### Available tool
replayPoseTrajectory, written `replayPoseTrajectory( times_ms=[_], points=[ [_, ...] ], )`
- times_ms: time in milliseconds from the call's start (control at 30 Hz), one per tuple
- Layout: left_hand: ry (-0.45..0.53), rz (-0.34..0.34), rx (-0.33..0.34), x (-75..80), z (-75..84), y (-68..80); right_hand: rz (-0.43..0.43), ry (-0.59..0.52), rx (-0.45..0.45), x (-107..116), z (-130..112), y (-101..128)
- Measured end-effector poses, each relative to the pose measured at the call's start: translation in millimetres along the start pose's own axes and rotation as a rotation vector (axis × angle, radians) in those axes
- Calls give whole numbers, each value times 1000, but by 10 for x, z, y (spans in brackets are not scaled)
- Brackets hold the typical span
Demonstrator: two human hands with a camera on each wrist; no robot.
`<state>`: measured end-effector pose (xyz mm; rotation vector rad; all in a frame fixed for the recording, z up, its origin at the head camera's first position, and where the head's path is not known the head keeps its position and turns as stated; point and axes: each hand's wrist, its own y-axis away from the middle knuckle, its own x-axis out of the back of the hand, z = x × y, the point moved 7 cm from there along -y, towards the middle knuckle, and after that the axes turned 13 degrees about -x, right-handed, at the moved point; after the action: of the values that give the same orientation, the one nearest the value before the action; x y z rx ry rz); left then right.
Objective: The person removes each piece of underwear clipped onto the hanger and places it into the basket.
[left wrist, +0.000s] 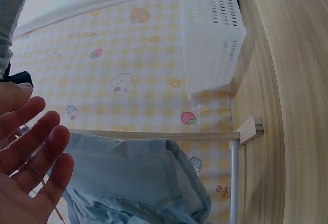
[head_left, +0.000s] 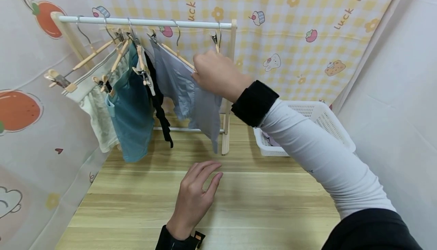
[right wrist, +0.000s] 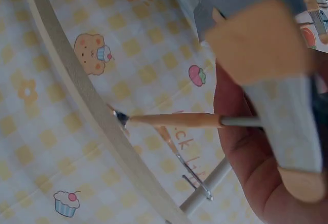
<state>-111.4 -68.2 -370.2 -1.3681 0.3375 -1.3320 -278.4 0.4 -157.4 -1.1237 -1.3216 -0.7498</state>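
Note:
My right hand is raised at the right end of a small clothes rack, its fingers curled at the near end of a wooden clip hanger. The right wrist view shows this hanger's rod and a large near clip against the hand. Beside it hang grey-blue shorts on another hanger. My left hand is low over the table in front of the rack, fingers loosely bent, holding nothing.
Farther left on the rack hang a black garment, teal shorts and pale green shorts. The white rail runs across the top. A white perforated basket stands right of the rack, partly behind my right arm.

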Motion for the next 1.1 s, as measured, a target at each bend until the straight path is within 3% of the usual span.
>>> replayPoseTrajectory(
  times_ms=[300, 733, 1100],
  points=[
    [-1, 14, -9, 19, -1, 0, 41, 81, -1, -85, -39, -59],
    [-2, 14, 2, 29, 18, 3, 35, 19, -18, 1, -19, -50],
    [2, 26, -1, 63, 29, 16, 107, -22, 14, 219, -51, 268]
  ],
)
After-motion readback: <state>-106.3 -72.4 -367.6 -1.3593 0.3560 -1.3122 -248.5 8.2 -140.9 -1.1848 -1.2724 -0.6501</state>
